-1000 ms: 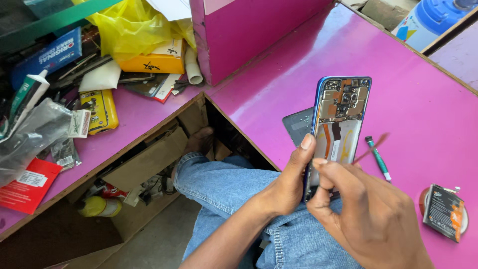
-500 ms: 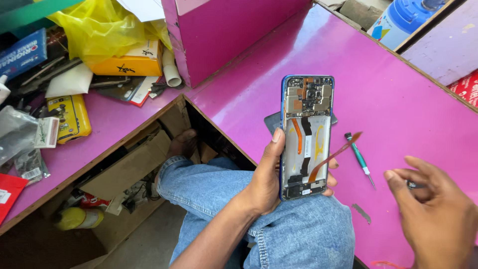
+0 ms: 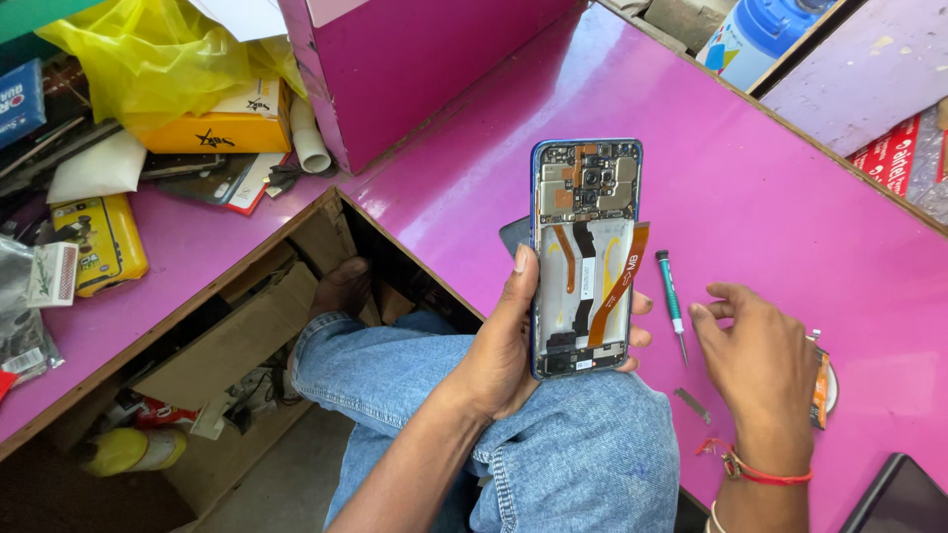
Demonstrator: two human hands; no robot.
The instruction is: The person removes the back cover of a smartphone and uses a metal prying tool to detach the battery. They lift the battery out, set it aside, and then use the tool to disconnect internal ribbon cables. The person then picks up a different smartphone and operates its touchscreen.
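left hand point(image 3: 499, 350) grips the open phone point(image 3: 585, 259) upright over the knee, fingers clamped on its edges. right hand point(image 3: 760, 360) has left the phone and now hovers by the bench's near edge, fingers loosely apart, empty, just right of the screwdriver point(image 3: 672, 296).

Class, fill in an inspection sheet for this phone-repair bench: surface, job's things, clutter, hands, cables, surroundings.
Surface: glossy pink table, bare patches.
Job's things: opened phone with back off, board and orange flex showing; small screwdriver lying beside it.
Clutter: yellow bag, boxes and packets on the left shelf; small metal strip.
Hands: left hand grips the phone upright; right hand hovers over the table, fingers open, holding nothing.
Cables: nothing seen loose.
Surroundings: blue-capped container; denim-clad knee below.
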